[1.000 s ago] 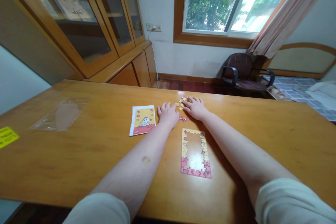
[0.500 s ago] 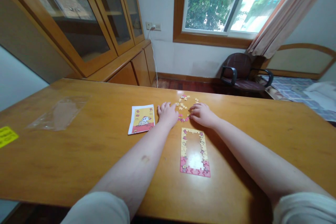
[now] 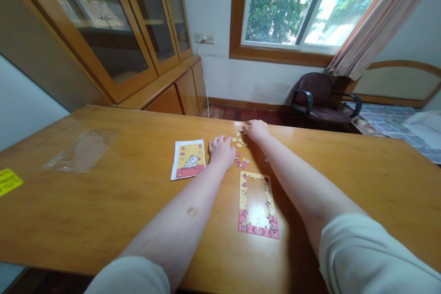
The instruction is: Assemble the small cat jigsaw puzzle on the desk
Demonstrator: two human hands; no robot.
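Observation:
My left hand [image 3: 222,152] rests on the table with its fingers spread, between the picture card and the loose pieces. My right hand [image 3: 257,130] reaches over the far end of the scattered puzzle pieces [image 3: 239,141], its fingers apart and curved down at them; the fingertips are partly hidden. Nearer me lies a cluster of pink puzzle pieces [image 3: 240,161]. A rectangular puzzle border [image 3: 243,202], yellow above and pink below, is joined around a bare middle. The picture card [image 3: 189,161] shows a white cartoon animal on yellow and pink.
A clear plastic bag [image 3: 86,149] lies flat on the left of the wooden table [image 3: 138,206]. A yellow label [image 3: 10,182] is at the left edge. One single puzzle piece [image 3: 266,160] lies beside my right forearm. Beyond the table stand an armchair [image 3: 315,96] and a glass-door cabinet [image 3: 144,55].
My right hand has moved away from me, from beside the pink pieces to the far pieces. The left hand stays nearly where it was. The view has shifted slightly.

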